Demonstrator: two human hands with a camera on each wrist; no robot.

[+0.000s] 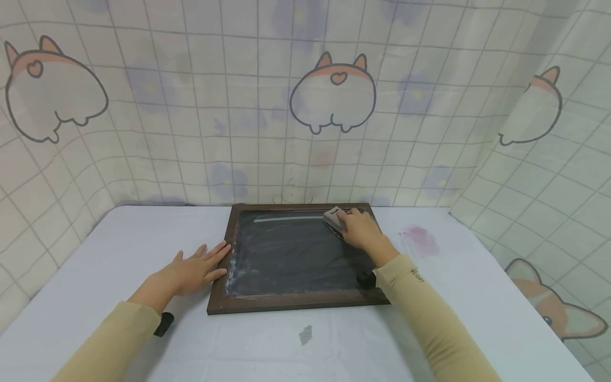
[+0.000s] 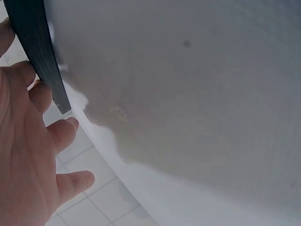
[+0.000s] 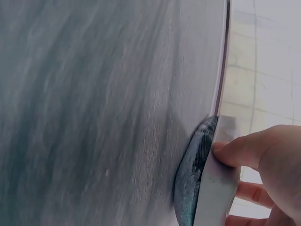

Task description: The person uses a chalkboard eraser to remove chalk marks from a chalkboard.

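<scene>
A blackboard [image 1: 296, 260] in a brown wooden frame lies on the white table, with pale chalk smears at its left side and a whitish line near its top edge. In the head view my right hand [image 1: 361, 229] grips a grey-backed blackboard eraser [image 1: 334, 218] at the board's upper right. The right wrist view shows the thumb along the back of the eraser [image 3: 214, 188], its dark felt side against the board. My left hand [image 1: 193, 271] has its fingers spread, the tips resting on the frame's left edge. The left wrist view has this hand [image 2: 33, 127] beside the dark frame [image 2: 37, 47].
The white table [image 1: 267, 350] carries a pink stain on the right and a greyish patch in front. Behind it hangs a checked curtain [image 1: 258, 132] with cartoon animal prints. Dark straps sit at both wrists.
</scene>
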